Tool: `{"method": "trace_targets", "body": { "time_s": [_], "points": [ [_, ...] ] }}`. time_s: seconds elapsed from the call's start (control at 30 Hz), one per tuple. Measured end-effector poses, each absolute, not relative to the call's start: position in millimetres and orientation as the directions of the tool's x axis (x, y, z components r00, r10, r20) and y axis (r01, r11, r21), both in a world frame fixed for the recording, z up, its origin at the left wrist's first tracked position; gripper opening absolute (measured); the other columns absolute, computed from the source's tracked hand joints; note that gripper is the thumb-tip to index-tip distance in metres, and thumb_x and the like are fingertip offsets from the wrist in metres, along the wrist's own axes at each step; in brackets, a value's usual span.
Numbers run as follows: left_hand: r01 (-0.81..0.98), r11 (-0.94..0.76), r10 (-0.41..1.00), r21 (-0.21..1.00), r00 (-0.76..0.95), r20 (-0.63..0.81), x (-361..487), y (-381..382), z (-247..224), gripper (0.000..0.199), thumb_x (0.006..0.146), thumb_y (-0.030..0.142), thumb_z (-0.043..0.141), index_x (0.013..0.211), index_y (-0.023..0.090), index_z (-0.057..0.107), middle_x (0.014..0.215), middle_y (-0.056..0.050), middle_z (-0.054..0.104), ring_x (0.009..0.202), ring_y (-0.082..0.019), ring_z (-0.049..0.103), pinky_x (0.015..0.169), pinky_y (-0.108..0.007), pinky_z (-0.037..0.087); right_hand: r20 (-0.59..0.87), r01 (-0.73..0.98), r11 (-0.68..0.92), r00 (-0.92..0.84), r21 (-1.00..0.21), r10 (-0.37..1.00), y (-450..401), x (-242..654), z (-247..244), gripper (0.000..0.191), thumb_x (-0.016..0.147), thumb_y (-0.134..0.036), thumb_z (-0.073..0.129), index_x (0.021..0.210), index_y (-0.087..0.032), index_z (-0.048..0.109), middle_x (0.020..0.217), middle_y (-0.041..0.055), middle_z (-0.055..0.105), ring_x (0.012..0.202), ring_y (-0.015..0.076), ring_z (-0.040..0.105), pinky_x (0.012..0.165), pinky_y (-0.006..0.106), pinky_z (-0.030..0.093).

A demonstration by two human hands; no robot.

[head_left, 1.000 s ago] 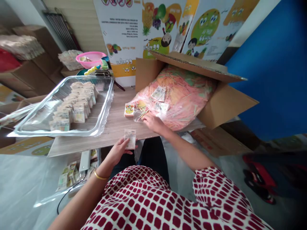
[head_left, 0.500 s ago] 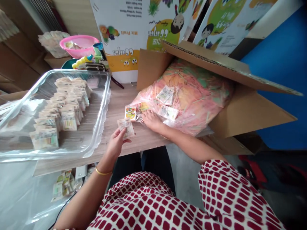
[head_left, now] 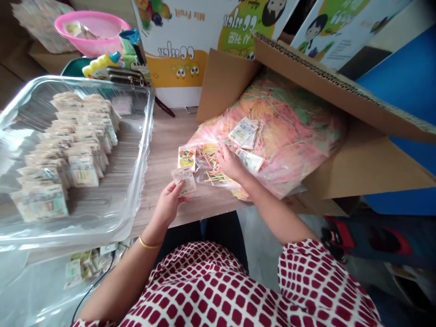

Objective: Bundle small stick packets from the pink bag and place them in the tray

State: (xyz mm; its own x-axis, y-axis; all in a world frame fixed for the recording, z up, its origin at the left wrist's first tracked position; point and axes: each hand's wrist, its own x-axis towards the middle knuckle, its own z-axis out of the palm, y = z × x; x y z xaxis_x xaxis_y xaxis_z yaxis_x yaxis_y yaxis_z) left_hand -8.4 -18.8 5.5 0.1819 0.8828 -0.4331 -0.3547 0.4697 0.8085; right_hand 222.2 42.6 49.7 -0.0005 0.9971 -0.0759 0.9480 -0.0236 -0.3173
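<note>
My left hand (head_left: 168, 202) pinches a small printed packet (head_left: 185, 180) between thumb and fingers, over the table's front part. Just behind it lies another packet (head_left: 187, 158) with a fruit picture, flat on the wood. My right hand (head_left: 231, 162) is at the mouth of a large clear plastic bag (head_left: 272, 122) full of thin pink, orange and green sticks. Its fingers are drawn together above loose sticks (head_left: 215, 175); what they hold, if anything, I cannot make out. Printed packets (head_left: 244, 131) rest on the bag, close beyond this hand.
Left stands a clear plastic tray (head_left: 145, 136) with rows of filled packets (head_left: 83, 170). Behind it are a pink basin (head_left: 91, 43), a yellow bottle (head_left: 98, 67) and a dark zip pouch (head_left: 126, 76). An open cardboard box (head_left: 361, 163) surrounds the bag; printed cartons (head_left: 180, 95) stand behind.
My right hand has lifted from the bag's mouth and moved slightly away, its fingers drawn together. More loose sticks show there. My left hand keeps the packet; the view has shifted.
</note>
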Motion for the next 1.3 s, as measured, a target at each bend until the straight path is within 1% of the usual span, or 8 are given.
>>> {"method": "trace_targets", "body": {
  "time_s": [0.23, 0.5, 0.63, 0.77, 0.87, 0.97, 1.13, 1.3],
  "points": [
    [-0.414, 0.444, 0.895, 0.795, 0.172, -0.411, -16, -21, 1, 0.04, 0.081, 0.046, 0.081, 0.109, 0.018, 0.075, 0.116, -0.007, 0.074, 0.098, -0.019, 0.069, 0.081, -0.033, 0.065, -0.354, 0.987, 0.154, -0.16, -0.046, 0.922, 14, 202, 47, 0.049, 0.091, -0.011, 0.055, 0.139, -0.006, 0.054, 0.119, 0.0226, 0.073, 0.109, 0.0332, 0.071, 0.094, 0.04, 0.052],
    [-0.38, 0.442, 0.897, 0.813, 0.214, -0.387, -10, -19, 5, 0.044, 0.086, 0.047, 0.076, 0.119, 0.019, 0.073, 0.122, -0.009, 0.073, 0.1, -0.022, 0.071, 0.076, -0.034, 0.066, -0.265, 0.983, 0.185, -0.182, -0.013, 0.947, 22, 207, 56, 0.034, 0.103, -0.021, 0.042, 0.129, -0.009, 0.062, 0.128, 0.0232, 0.065, 0.112, 0.034, 0.067, 0.09, 0.039, 0.053],
    [-0.368, 0.417, 0.908, 0.831, 0.196, -0.369, -7, -18, 6, 0.047, 0.087, 0.051, 0.074, 0.121, 0.019, 0.073, 0.129, -0.01, 0.071, 0.108, -0.025, 0.069, 0.081, -0.036, 0.066, -0.127, 0.978, 0.2, -0.206, -0.053, 0.97, 22, 210, 52, 0.036, 0.107, -0.027, 0.039, 0.126, -0.007, 0.061, 0.131, 0.0257, 0.061, 0.115, 0.0343, 0.063, 0.096, 0.043, 0.051],
    [-0.293, 0.451, 0.889, 0.843, 0.231, -0.395, -3, -15, 9, 0.048, 0.084, 0.052, 0.077, 0.12, 0.02, 0.075, 0.123, -0.009, 0.074, 0.103, -0.026, 0.07, 0.07, -0.035, 0.066, -0.014, 0.96, 0.142, -0.15, -0.242, 0.989, 29, 218, 46, 0.036, 0.108, -0.026, 0.036, 0.129, -0.007, 0.059, 0.117, 0.022, 0.07, 0.112, 0.0316, 0.066, 0.096, 0.042, 0.052],
    [-0.347, 0.44, 0.897, 0.828, 0.206, -0.39, 2, -13, 12, 0.048, 0.078, 0.05, 0.084, 0.113, 0.018, 0.077, 0.122, -0.009, 0.075, 0.109, -0.027, 0.069, 0.087, -0.04, 0.064, -0.014, 0.932, 0.034, -0.042, -0.362, 0.999, 35, 222, 50, 0.042, 0.109, -0.022, 0.03, 0.146, -0.01, 0.045, 0.123, 0.0179, 0.072, 0.113, 0.0268, 0.069, 0.091, 0.035, 0.053],
    [-0.413, 0.421, 0.907, 0.808, 0.18, -0.381, 6, -11, 13, 0.047, 0.078, 0.051, 0.084, 0.11, 0.016, 0.078, 0.123, -0.01, 0.075, 0.118, -0.028, 0.067, 0.103, -0.045, 0.057, -0.052, 0.953, -0.05, 0.036, -0.297, 0.998, 39, 214, 53, 0.04, 0.109, -0.023, 0.033, 0.144, -0.01, 0.047, 0.128, 0.0199, 0.071, 0.117, 0.028, 0.069, 0.093, 0.035, 0.053],
    [-0.424, 0.43, 0.903, 0.797, 0.185, -0.388, 10, -13, 13, 0.047, 0.079, 0.051, 0.083, 0.109, 0.016, 0.078, 0.124, -0.012, 0.075, 0.12, -0.03, 0.066, 0.103, -0.048, 0.056, -0.204, 0.988, -0.087, 0.06, -0.126, 0.977, 50, 190, 44, 0.032, 0.107, -0.025, 0.04, 0.126, -0.006, 0.057, 0.108, 0.0238, 0.076, 0.103, 0.0335, 0.074, 0.085, 0.039, 0.056],
    [-0.394, 0.423, 0.906, 0.816, 0.216, -0.365, 7, -10, 9, 0.044, 0.078, 0.05, 0.083, 0.106, 0.016, 0.079, 0.118, -0.012, 0.077, 0.116, -0.029, 0.068, 0.103, -0.045, 0.055, -0.12, 0.975, -0.086, 0.062, -0.207, 0.991, 55, 198, 37, 0.035, 0.107, -0.025, 0.036, 0.128, -0.004, 0.055, 0.11, 0.0259, 0.074, 0.104, 0.0336, 0.074, 0.086, 0.039, 0.056]
  ]
}}
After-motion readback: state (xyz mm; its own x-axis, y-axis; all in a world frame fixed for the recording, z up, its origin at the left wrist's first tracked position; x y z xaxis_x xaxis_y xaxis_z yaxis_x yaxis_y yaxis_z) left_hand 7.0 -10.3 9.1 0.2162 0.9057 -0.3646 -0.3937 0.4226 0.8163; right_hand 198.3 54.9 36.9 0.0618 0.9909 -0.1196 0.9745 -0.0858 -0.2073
